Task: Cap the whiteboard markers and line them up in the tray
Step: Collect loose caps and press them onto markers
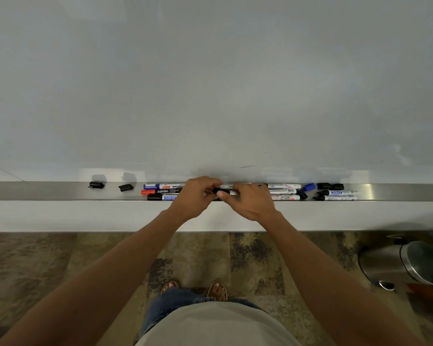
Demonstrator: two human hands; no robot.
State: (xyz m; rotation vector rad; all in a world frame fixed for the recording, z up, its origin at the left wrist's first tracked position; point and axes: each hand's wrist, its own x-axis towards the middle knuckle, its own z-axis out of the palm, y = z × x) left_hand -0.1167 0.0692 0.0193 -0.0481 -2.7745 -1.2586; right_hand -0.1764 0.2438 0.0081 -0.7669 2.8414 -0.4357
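Note:
Both hands meet over the middle of the metal tray (48,192) below the whiteboard. My left hand (196,196) pinches a black cap (216,190), and my right hand (250,202) grips the silver-barrelled marker (231,193) that the cap sits against. Three capped markers lie stacked to the left: a blue one (160,186), a black and red one (160,191) and a black one (160,197). To the right lie several white markers (284,191) and two with bare black tips (338,195). Loose caps lie around: two black (96,185) (125,187), a blue (308,187), more black (330,186).
The whiteboard (210,83) rises straight behind the tray. A white ledge (85,216) runs under the tray. A steel pedal bin (405,264) stands on the patterned floor at the lower right, and my sandalled feet (194,289) are below.

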